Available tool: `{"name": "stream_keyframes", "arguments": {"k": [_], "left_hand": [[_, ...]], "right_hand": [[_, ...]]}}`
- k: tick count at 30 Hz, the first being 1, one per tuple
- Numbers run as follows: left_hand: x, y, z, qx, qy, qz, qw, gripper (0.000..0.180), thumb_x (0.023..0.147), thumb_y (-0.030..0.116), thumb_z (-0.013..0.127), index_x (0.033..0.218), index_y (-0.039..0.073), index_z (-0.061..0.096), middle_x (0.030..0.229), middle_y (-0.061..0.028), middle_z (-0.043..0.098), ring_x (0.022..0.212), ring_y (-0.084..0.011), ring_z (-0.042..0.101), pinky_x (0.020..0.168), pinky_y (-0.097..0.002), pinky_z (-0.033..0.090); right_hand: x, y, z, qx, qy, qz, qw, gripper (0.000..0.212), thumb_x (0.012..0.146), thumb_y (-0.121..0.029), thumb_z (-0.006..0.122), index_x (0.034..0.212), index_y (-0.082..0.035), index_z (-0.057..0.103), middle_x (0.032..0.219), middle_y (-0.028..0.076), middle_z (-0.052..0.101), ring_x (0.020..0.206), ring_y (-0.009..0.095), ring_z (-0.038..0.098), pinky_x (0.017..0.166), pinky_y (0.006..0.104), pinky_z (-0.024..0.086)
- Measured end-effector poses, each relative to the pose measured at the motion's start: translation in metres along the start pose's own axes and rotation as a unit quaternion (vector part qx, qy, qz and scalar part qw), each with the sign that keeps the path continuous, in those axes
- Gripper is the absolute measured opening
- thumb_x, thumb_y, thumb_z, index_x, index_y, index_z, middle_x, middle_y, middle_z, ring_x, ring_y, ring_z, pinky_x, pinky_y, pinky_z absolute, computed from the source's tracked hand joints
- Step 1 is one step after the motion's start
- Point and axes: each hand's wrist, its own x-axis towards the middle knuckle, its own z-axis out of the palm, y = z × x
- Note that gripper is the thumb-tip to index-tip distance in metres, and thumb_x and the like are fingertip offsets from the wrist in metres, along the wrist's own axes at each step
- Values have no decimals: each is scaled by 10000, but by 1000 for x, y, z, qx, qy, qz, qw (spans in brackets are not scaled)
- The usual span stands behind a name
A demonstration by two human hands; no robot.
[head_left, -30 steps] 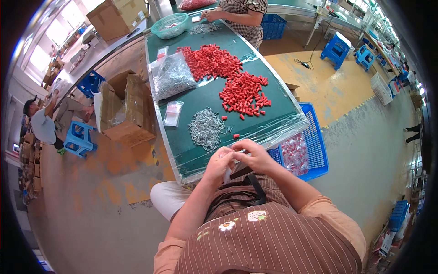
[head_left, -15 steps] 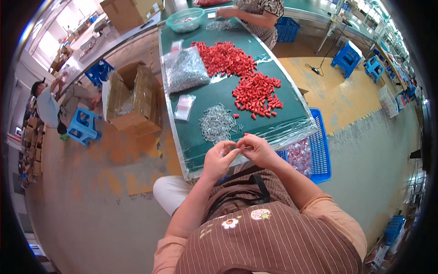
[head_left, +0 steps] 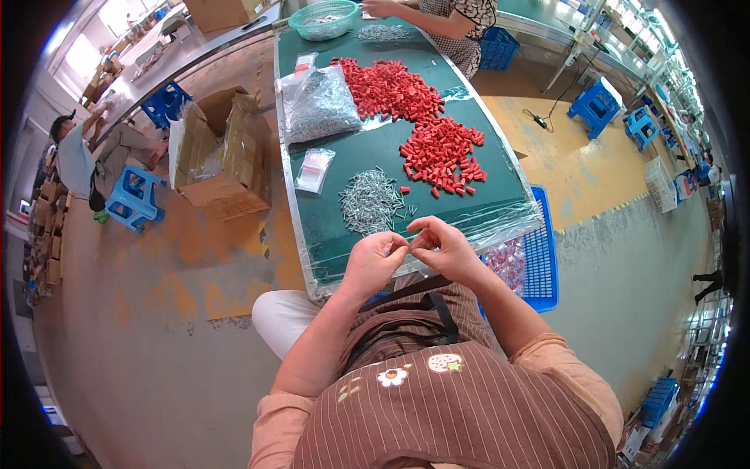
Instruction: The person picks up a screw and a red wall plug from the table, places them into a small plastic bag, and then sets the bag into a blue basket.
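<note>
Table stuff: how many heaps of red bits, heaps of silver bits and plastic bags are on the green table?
Heaps of red pieces: 2, one far and one near.
Loose heaps of silver metal pieces: 2, one near the hands and one at the far end.
Plastic bags: 2, a big one full of metal pieces and a small flat one.
Total: 6.

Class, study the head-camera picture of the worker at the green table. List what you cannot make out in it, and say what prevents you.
1. Head view: whatever the left hand and right hand pinch between them is hidden by their fingers.
2. Single pieces in the grey metal pile are too small to identify.
3. The blue crate is partly hidden by the table edge and the right forearm.
4. The teal basket is cut off by the top edge.
</note>
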Motion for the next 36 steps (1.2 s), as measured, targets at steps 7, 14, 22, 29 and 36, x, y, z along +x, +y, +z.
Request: {"name": "stream_keyframes", "arguments": {"k": [7,14,22,29,36], "left_hand": [[-1,-8,1,-103,10,-56,993,140,819,105,632,892,-10,663,806,-7,628,740,-66,535,666,-224,440],[2,-8,-1,-84,43,-102,990,122,803,103,649,850,-7,671,748,24,612,677,-45,514,605,-210,421],[1,-24,14,-91,131,-41,986,82,759,82,682,751,5,655,669,-17,606,602,-69,514,552,-242,418],[-6,-16,13,56,128,38,990,112,755,101,688,765,-1,642,722,-67,605,685,-120,551,637,-271,435],[-12,-17,28,41,207,90,973,92,779,64,643,739,-10,606,687,-71,565,631,-133,505,606,-276,413]], "right_hand": [[3,7,-3,22,22,16,999,304,789,-28,640,1076,-7,542,817,48,615,752,101,587,699,251,481],[6,4,-2,-152,132,-123,972,236,771,-41,648,989,-5,565,792,85,597,756,192,599,695,298,480],[1,-2,16,-117,47,2,992,181,826,-168,627,879,3,603,771,112,612,702,207,583,644,316,463],[3,14,17,-109,47,38,992,167,823,-147,608,864,15,609,713,113,625,647,182,590,599,312,463],[5,24,22,-244,139,21,959,182,788,-168,604,791,11,569,751,172,612,701,320,606,632,380,466]]}}
